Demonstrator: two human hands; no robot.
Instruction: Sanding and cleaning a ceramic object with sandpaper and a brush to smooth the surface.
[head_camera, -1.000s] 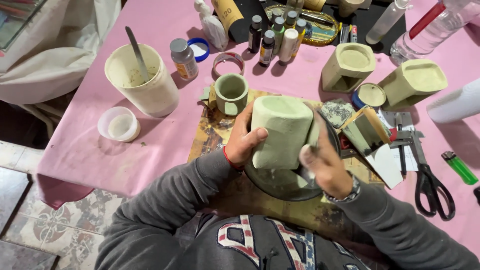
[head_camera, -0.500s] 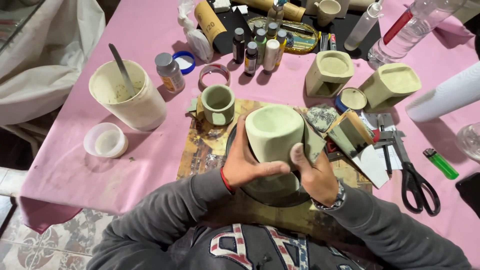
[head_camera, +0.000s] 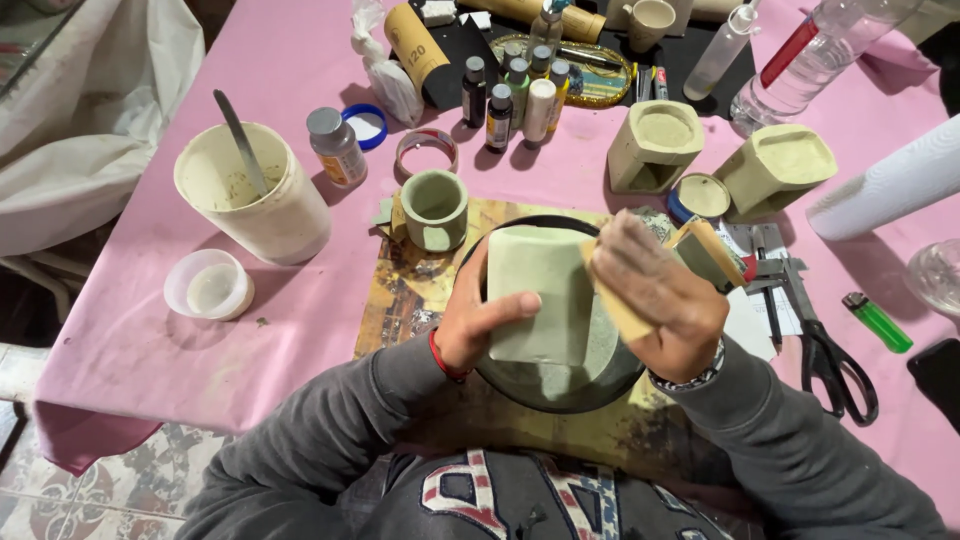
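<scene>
Pale green squarish pot (head_camera: 540, 295), matte

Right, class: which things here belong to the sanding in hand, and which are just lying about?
In use: left hand, pale green block, right hand, sandpaper piece, dark bowl.
Lying about: scissors, green lighter, white bucket, small green cup.

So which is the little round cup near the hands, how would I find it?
Start at the pink tablecloth, then find the paint-stained board in its middle. At the board's top left corner stands the small green cup. It is round and open-topped; the other green casts are blocky.
</scene>
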